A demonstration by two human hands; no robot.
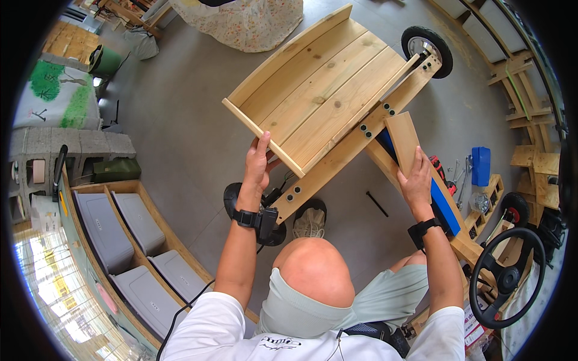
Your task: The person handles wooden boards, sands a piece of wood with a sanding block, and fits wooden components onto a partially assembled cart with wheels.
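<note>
Wooden cart frame [328, 99], a slatted plank bed with raised side boards, fills the upper middle of the frame and runs diagonally from the centre toward the upper right. We see our left hand [257, 165] at the lower left edge of this bed, its fingers [262, 146] clenched over the end board, thumb side toward us. Our right hand [416, 180] lies right of centre, its fingers grasping a short loose wooden board [402, 139] that stands tilted against the long side rail [361, 135] of the cart, touching it just below a group of dark bolt heads. A black rubber wheel [427, 49] sits at the far end of the rail, in the upper right. A blue bar [444, 204] runs along the beam just beside our right wrist, which carries a black wristband; the left wrist carries a black band with a small device.

A second wheel [515, 209] and a black steering wheel [507, 277] lie in the lower right. A blue box [480, 165] rests near a wooden rack at the right edge. Our bare knee [316, 271] occupies the lower centre, and a shoe [309, 221] rests on the grey concrete floor [180, 120] below the cart. Grey plastic bins [141, 222] in a wooden frame line the lower left, and a patterned cloth [247, 21] lies at the top centre.
</note>
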